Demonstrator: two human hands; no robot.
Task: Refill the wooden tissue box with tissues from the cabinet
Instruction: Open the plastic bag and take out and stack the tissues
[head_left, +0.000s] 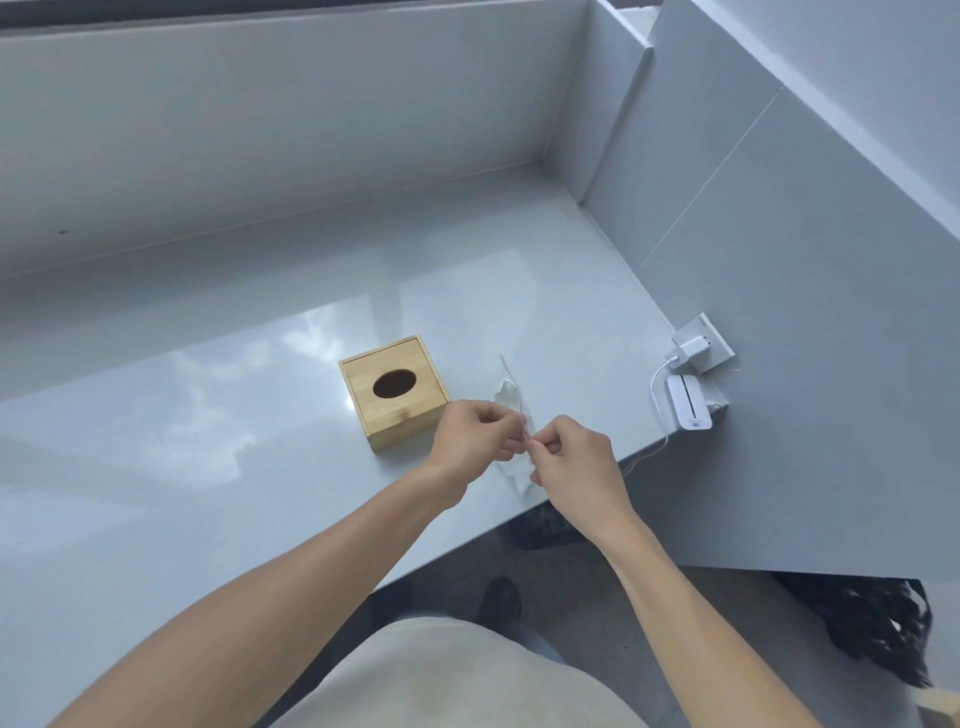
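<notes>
We look down on a glossy pale grey surface (208, 426) that runs to a tiled back wall and ends at a side wall on the right. Toward the near right edge of the surface stands the wooden tissue box (394, 391), square, upright, with a dark oval slot in its lid; we see no tissue poking through the slot. Just right of the box, our left hand (475, 436) is curled nearly shut, its thumb and fingertips pinched onto the edge of a clear plastic tissue pack (511, 402). The pack lies on the surface beside the box, close to the near edge, its far end reaching back past the box's right side; white tissue shows through the wrapper. Our right hand (574, 460) meets the left at the same spot, likewise closed in a pinch on the wrapper, so that both hands grip the pack with their fingertips almost touching. Whether the wrapper is already torn open we cannot tell. Further right, at the right edge of the surface against the side wall, a small white device (688, 409) stands, with a white cable looping up to a white charger (691, 351) plugged into a wall socket above it. Below the near edge, dark floor and a pale garment fill the bottom of the view.
</notes>
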